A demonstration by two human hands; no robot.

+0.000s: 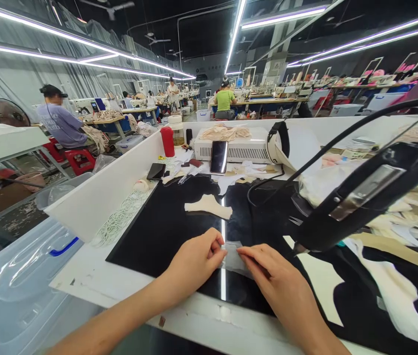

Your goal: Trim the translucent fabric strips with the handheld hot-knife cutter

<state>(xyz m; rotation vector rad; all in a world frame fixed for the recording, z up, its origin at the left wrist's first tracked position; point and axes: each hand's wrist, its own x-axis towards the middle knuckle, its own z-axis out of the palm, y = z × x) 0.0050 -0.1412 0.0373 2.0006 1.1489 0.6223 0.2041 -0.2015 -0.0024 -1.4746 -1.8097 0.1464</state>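
A small translucent piece of film [234,262] spans the gap between my hands, low over the black glossy work surface [149,236]. My left hand [199,254] pinches its left edge, thumb and curled fingers together. My right hand [273,271] grips the right side between thumb and index finger. Just beyond the hands, a cream fabric piece [209,205] lies flat on the surface. To the right of my right hand is a pale cut pattern piece [322,283], partly under a black machine arm [357,197].
A phone [219,157] leans on a white vented box [238,145] at the back. A red cup [167,142] stands at the back left, and tangled pale-green cord [125,217] lies at the left. Cream fabric [390,291] covers the right side. Co-workers sit farther away.
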